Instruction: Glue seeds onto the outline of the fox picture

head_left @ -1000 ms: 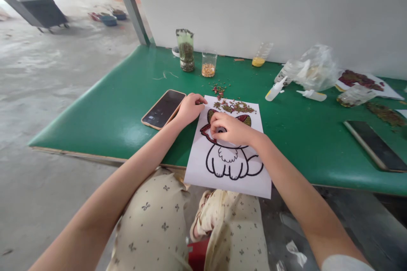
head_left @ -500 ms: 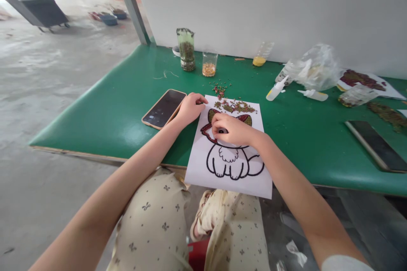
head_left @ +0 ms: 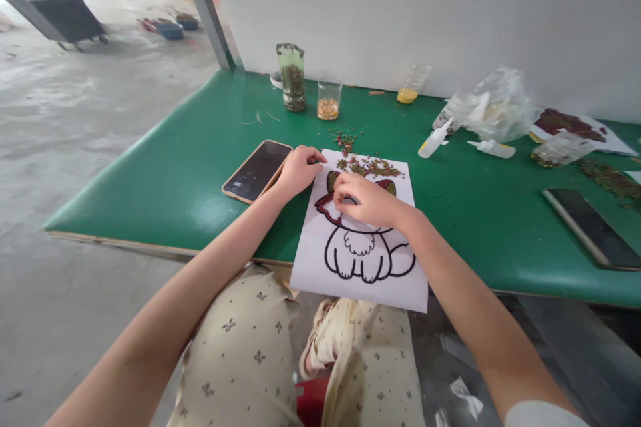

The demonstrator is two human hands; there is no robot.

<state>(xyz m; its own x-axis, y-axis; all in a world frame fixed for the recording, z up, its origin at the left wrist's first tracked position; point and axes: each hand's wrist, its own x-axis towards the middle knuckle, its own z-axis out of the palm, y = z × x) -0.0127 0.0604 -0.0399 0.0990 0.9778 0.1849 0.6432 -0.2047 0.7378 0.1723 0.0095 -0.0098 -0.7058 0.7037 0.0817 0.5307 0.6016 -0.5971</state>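
A white sheet (head_left: 313, 260) with a black-outlined cartoon animal lies on the green table, its lower end past the edge. Red and green grains fill parts of the ears and face. Loose green and reddish grains (head_left: 383, 169) are scattered at the sheet's top. My left hand (head_left: 302, 170) rests by the upper left corner, fingers curled, beside a phone (head_left: 258, 171); anything in its fingertips is hidden. Over the animal's face is my right hand (head_left: 364, 201), thumb and fingers brought together in a pinch, with whatever they hold too small to make out.
Behind the sheet stand a green container of grains (head_left: 293, 80) and a clear cup (head_left: 328, 103). To the right are two glue bottles (head_left: 435, 140) (head_left: 495, 149), a plastic bag (head_left: 505, 107), a tipped cup (head_left: 563, 150), another phone (head_left: 593, 227) and a grain-covered picture (head_left: 568, 125).
My right hand has shifted very slightly upward over the animal's face, its fingers still pinched. My left hand stays at the sheet's corner.
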